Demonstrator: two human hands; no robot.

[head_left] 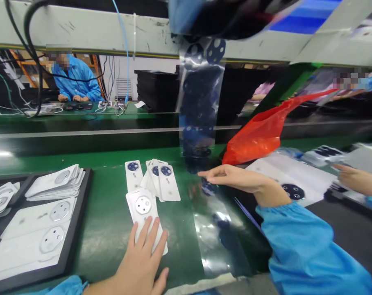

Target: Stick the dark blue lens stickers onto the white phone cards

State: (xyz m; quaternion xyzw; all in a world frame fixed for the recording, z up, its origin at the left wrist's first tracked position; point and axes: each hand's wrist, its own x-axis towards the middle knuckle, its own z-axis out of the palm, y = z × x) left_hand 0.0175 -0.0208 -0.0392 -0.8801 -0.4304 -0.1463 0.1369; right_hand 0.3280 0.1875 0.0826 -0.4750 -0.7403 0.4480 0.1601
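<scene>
My left hand lies with fingers spread on a white phone-back-shaped panel with a light round camera area, holding it down against the green bench. Behind it are several similar panels whose camera circles are dark blue. My right hand reaches over a clear film strip, thumb and fingers drawn together. A dark round piece shows just under those fingertips; whether they grip it, I cannot tell. The strip bears dark camera-shaped pieces, and a length of it hangs from above.
A black tray at left holds stacked white panels. A red plastic bag hangs behind my right hand. White sheet and a co-worker's hand are at right. Another blue-sleeved person sits across the line.
</scene>
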